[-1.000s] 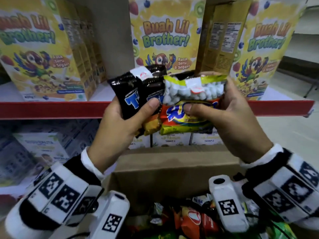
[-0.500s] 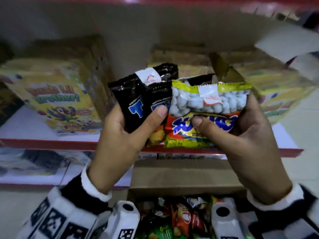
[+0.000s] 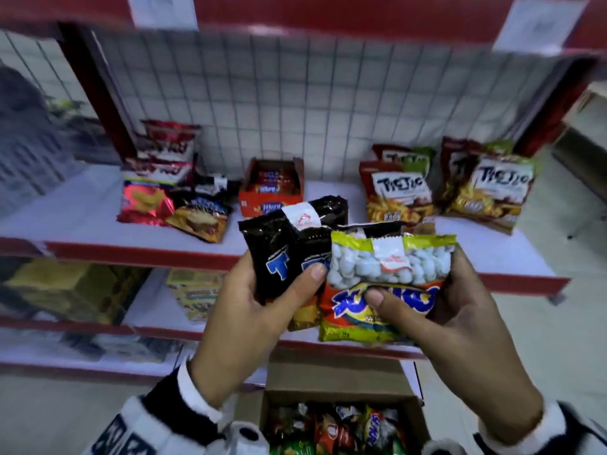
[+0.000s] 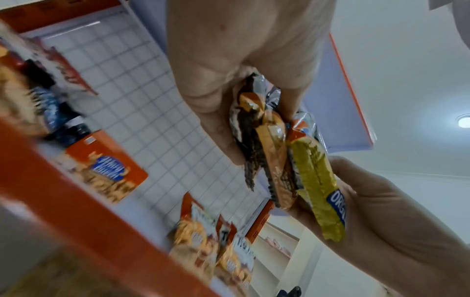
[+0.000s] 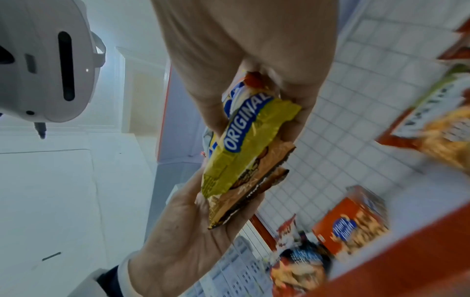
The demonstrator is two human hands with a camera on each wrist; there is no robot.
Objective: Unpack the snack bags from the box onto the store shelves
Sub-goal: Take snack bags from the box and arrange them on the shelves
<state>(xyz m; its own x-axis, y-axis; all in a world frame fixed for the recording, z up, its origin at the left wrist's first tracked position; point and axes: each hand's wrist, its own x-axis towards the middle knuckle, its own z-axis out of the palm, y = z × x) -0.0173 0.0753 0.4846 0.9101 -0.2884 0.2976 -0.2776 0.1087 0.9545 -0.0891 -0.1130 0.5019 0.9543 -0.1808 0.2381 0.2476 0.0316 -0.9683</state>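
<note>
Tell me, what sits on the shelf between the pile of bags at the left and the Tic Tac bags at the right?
In the head view, an open orange display carton of small packets, standing apart from both groups.

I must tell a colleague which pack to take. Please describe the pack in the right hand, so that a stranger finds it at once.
In front of the red-edged shelf, two hands hold packs. The right hand grips the green-topped pack; unlike the black packs beside it, its clear window shows white balls.

black snack bags [image 3: 282, 254], blue lettering | peanut bag [image 3: 387, 287] yellow-green, orange, blue | shelf edge [image 3: 131, 254] red
</note>
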